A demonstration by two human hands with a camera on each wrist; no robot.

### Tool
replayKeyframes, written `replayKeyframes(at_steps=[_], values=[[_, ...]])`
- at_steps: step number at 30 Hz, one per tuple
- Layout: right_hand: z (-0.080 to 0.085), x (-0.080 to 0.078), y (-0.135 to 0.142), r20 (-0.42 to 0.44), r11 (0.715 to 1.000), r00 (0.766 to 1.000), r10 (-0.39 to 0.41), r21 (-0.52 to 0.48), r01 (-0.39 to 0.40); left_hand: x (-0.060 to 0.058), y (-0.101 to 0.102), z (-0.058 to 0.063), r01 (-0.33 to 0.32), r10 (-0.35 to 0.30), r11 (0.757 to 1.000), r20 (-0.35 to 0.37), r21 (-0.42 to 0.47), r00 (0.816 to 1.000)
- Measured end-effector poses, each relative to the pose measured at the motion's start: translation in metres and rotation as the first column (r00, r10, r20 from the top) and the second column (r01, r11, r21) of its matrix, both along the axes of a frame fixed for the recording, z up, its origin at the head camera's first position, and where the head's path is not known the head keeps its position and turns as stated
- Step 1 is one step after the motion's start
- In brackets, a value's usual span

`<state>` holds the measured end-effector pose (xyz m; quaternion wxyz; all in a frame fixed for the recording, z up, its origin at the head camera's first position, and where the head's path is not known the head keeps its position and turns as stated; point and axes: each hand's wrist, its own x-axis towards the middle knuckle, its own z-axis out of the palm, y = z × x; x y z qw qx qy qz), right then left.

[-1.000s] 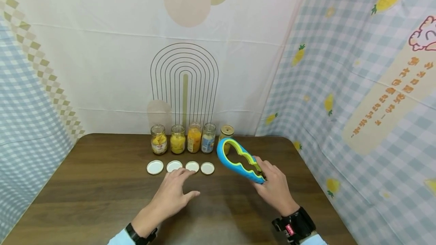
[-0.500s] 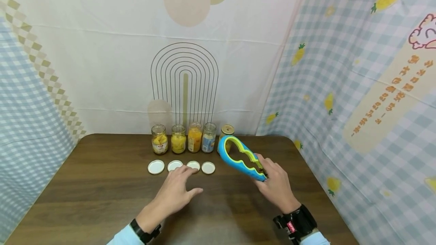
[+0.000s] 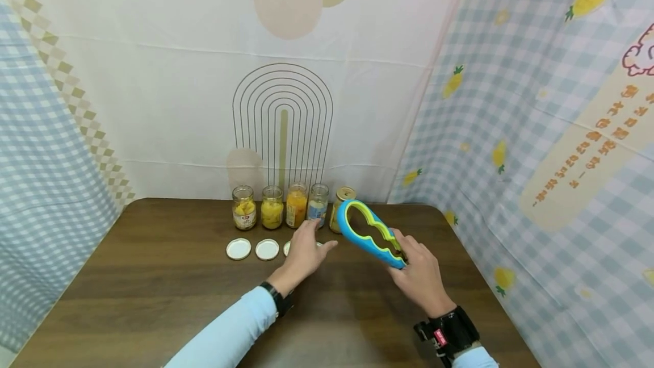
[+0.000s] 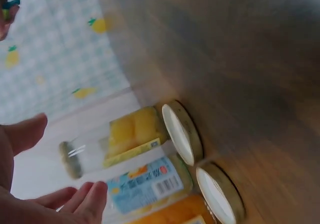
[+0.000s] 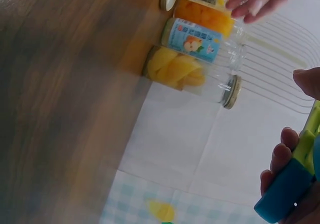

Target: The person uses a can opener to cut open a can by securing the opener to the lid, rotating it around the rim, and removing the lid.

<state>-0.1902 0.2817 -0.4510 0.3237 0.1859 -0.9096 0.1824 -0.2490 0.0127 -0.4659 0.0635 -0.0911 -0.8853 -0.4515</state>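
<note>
My right hand (image 3: 420, 274) grips the handle end of a blue and lime-green jar opener (image 3: 369, 246), its wavy loop pointing up and left above the table. My left hand (image 3: 305, 251) holds nothing; its fingers reach toward the jars, thumb spread to the right. The rightmost glass jar (image 5: 175, 69), with yellow fruit, wears a gold lid (image 3: 346, 193). To its left stands a lidless jar with a blue label (image 3: 318, 209), partly behind my left fingertips in the head view. An orange-filled jar (image 3: 296, 207) and two yellow-filled jars, one in the middle (image 3: 272, 213), one leftmost (image 3: 244, 213), are also lidless.
Several white-lined lids lie upside down before the jars, among them the leftmost lid (image 3: 238, 249) and its neighbour (image 3: 267, 249); my left hand covers others in part. A white printed cloth (image 3: 179, 101) hangs behind the brown table (image 3: 153, 277), with checked cloth (image 3: 485, 158) along the right.
My left hand has moved right and forward, from over the lids toward the blue-labelled jar and the lidded one. My right hand stays nearly in place with the jar opener.
</note>
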Motion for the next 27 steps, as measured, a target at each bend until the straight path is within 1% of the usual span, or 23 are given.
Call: replayKeyframes(at_steps=[3,5,11,14,16,17,19,21,23,24,25,27], values=[[-0.004,-0.002,0.003,0.017,1.0,1.0,-0.023,-0.006,0.023,-0.016,0.016,-0.003,0.006,-0.006,1.0,-0.01,0.008,1.0],[-0.007,-0.002,0.004,0.027,0.999,0.999,-0.036,-0.011,0.036,-0.026,0.026,-0.004,0.011,-0.011,1.0,-0.001,0.014,1.0],[-0.01,-0.002,0.006,0.038,0.999,0.999,-0.033,-0.031,0.034,-0.047,0.048,-0.009,0.011,-0.012,0.999,0.026,0.045,1.0],[-0.011,-0.002,0.006,0.04,0.999,0.999,-0.03,-0.035,0.031,-0.059,0.057,-0.017,0.002,-0.006,0.997,0.039,0.077,0.999],[-0.011,-0.002,0.007,0.044,0.999,0.999,-0.031,-0.037,0.033,-0.077,0.064,-0.037,-0.01,0.01,0.998,0.012,0.059,1.0],[-0.011,-0.002,0.007,0.046,0.999,0.998,-0.032,-0.038,0.034,-0.085,0.067,-0.047,-0.019,0.019,0.997,0.003,0.068,1.0],[-0.012,-0.002,0.007,0.05,0.999,0.998,-0.035,-0.039,0.037,-0.103,0.074,-0.068,-0.043,0.045,0.997,-0.02,0.059,0.999],[-0.012,-0.001,0.007,0.05,0.999,0.998,-0.038,-0.036,0.04,-0.117,0.08,-0.085,-0.066,0.068,0.997,-0.048,0.041,0.997],[-0.013,-0.001,0.007,0.052,0.999,0.998,-0.039,-0.033,0.04,-0.119,0.082,-0.086,-0.092,0.094,0.993,-0.029,0.069,0.995],[-0.013,-0.001,0.007,0.053,0.999,0.998,-0.039,-0.03,0.04,-0.119,0.083,-0.086,-0.104,0.106,0.993,-0.029,0.057,0.994],[-0.013,-0.001,0.007,0.052,0.999,0.998,-0.037,-0.027,0.038,-0.117,0.083,-0.082,-0.117,0.118,0.992,-0.022,0.052,0.993],[-0.013,0.0,0.007,0.051,0.999,0.998,-0.033,-0.03,0.035,-0.11,0.083,-0.07,-0.14,0.141,0.99,-0.003,0.027,0.99]])
